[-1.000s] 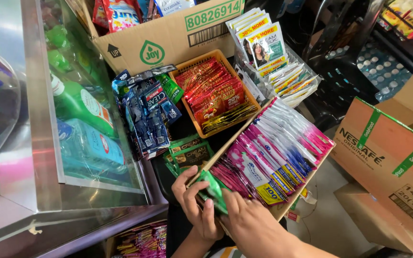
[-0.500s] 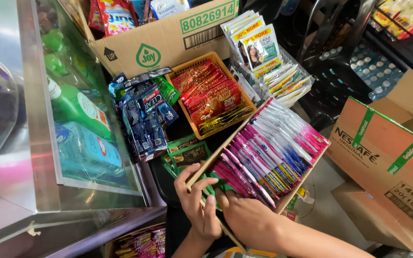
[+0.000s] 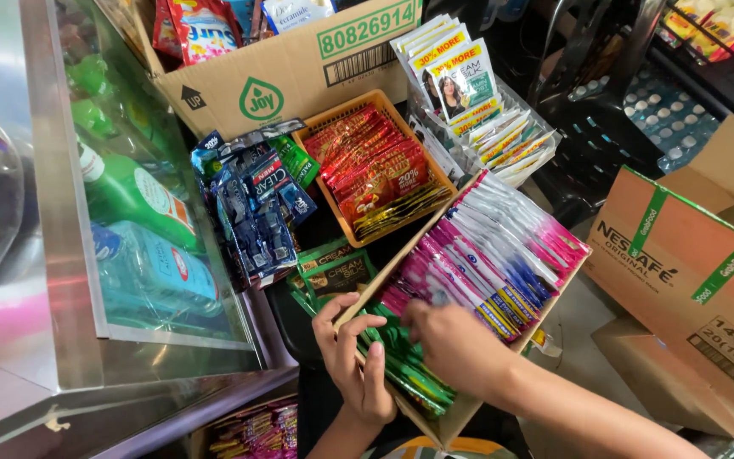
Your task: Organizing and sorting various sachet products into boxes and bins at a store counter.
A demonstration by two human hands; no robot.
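A shallow cardboard tray (image 3: 567,280) holds rows of pink and white sachets (image 3: 493,259) and, at its near end, a stack of green sachets (image 3: 408,365). My left hand (image 3: 357,364) grips the tray's near left edge, fingers curled over the rim beside the green sachets. My right hand (image 3: 452,340) rests on top of the green sachets where they meet the pink ones, fingers bent down among the packets. Whether it pinches a packet is hidden by the hand itself.
An orange basket of red sachets (image 3: 375,170) sits behind the tray, blue sachets (image 3: 256,208) to its left, dark green sachets (image 3: 333,272) below. A glass display case (image 3: 129,221) with bottles stands left. Cardboard boxes stand behind (image 3: 299,72) and right (image 3: 690,272).
My right hand has moved up from the tray's near corner onto the green sachets. My left hand has shifted from holding green packets to gripping the tray's edge.
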